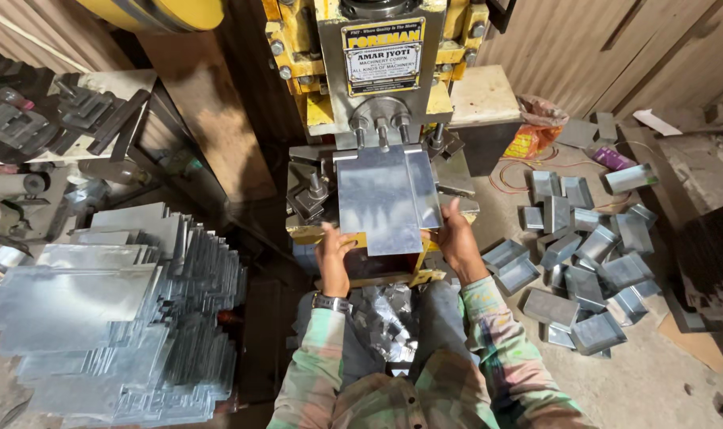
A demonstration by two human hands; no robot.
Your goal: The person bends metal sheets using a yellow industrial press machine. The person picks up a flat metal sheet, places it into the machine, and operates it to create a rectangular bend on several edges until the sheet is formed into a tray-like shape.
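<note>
Gripping the near edge from both sides, the left hand (pixel 332 256) and right hand (pixel 457 238) are closed on a flat metal sheet (pixel 381 200), which is laid on the press bed (pixel 314 195) under the ram. The sheet is judged thin, stiff, light and sharp-edged; edge holds suit it. Both forearms are extended forward, wrists level. Stacked blanks (pixel 99 310) lie left, bent trays (pixel 584 262) right.

Ribbed wooden walls (pixel 584 40) close in a dim workshop; dusty concrete floor (pixel 671 373) to the right, a cluttered shelf (pixel 99 87) upper left
</note>
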